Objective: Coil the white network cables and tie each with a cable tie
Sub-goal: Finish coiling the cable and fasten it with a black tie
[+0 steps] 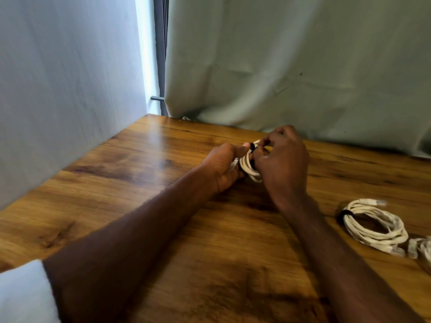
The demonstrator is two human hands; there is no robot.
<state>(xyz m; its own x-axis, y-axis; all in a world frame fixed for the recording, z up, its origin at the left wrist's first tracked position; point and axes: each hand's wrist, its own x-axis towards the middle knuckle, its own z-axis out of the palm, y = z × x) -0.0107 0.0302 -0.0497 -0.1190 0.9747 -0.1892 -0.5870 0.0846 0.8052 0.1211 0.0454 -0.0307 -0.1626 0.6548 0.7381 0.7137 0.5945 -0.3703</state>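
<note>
Hands met over the far middle of the wooden table (163, 206). Left hand (224, 169) gripped a coiled white cable (249, 167), thumb by the black cable tie (252, 146), while the right hand (283, 159) pinched that tie. A second coil (375, 226), already tied, lay near right, well apart from the hands.

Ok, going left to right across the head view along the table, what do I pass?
White sleeve cuff → left hand → cable coil being tied → right hand → finished coil with black tie → another cable at the right edge.
</note>
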